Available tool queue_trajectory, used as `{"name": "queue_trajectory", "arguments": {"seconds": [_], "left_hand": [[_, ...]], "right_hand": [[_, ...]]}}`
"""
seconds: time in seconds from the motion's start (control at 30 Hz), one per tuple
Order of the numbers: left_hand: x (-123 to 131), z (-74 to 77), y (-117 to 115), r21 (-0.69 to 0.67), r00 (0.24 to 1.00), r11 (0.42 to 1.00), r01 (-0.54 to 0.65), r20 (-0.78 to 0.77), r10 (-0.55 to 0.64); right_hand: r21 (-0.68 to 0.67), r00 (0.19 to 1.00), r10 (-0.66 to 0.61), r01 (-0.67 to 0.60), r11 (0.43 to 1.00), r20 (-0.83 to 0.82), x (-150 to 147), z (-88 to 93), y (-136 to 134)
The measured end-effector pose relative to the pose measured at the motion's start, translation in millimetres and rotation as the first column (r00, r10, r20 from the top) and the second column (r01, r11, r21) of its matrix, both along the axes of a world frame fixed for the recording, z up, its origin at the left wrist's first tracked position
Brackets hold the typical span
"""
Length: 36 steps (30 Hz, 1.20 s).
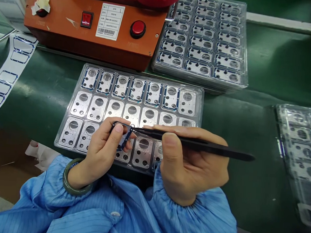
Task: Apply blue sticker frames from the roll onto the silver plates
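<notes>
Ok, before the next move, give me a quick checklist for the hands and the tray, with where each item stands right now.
1. Blue-edged frame held by the left hand: ok.
2. Black tweezers in the right hand, tips at the frame: ok.
3. Clear tray lying flat on the green bench: ok.
4. Every top-row plate framed: not ok, the rightmost plate is bare.
5. Frame's underside clean: cannot tell.

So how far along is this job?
Six plates in the front tray already wear blue-edged frames, and the tray behind looks fully framed. In hand: the left hand holds a frame, touched by tweezers in the right hand. Left: the bare plates in the lower rows, plus one at the top row's end.
</notes>
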<state>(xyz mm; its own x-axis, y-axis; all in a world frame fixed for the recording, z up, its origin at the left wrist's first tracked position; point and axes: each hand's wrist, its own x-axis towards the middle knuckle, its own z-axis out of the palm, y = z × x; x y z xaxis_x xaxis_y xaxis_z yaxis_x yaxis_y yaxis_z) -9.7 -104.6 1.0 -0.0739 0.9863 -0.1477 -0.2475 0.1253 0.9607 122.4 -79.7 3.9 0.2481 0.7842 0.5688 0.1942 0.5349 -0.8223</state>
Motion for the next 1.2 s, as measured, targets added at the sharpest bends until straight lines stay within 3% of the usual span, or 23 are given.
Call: {"name": "queue_trajectory", "arguments": {"seconds": [0.37, 0.53, 0.77, 1.0, 1.1, 1.2], "left_hand": [[0.3, 1.7, 0.5, -0.011, 0.999, 1.000, -0.017, 0.043, 0.017], [-0.4, 0.7, 2.9, -0.063, 0.995, 0.996, -0.061, 0.073, 0.066], [-1.8, -0.2, 4.0, -0.066, 0.989, 0.995, -0.076, 0.121, 0.084], [0.0, -3.8, 7.2, -0.065, 0.972, 0.990, -0.127, 0.189, 0.137], [0.0, -4.3, 7.5, -0.038, 0.966, 0.989, -0.145, 0.210, 0.149], [-0.9, -3.2, 6.4, 0.015, 0.962, 0.984, -0.178, 0.211, 0.171]], "right_hand": [[0.063, 0.997, -0.015, 0.010, 0.998, 0.078, 1.5, -2.8, -2.2], [0.030, 0.986, 0.100, -0.105, 0.994, 0.136, 1.0, -6.8, -2.1], [-0.018, 0.966, 0.066, -0.064, 0.998, 0.251, 3.3, -4.8, -0.3], [-0.015, 0.999, -0.012, 0.011, 1.000, -0.033, 6.6, 1.9, 2.2], [-0.075, 0.987, 0.087, -0.078, 0.994, 0.134, 7.7, 1.1, 3.1], [-0.127, 0.837, 0.285, -0.255, 0.958, 0.468, 7.2, -1.2, 1.9]]}}
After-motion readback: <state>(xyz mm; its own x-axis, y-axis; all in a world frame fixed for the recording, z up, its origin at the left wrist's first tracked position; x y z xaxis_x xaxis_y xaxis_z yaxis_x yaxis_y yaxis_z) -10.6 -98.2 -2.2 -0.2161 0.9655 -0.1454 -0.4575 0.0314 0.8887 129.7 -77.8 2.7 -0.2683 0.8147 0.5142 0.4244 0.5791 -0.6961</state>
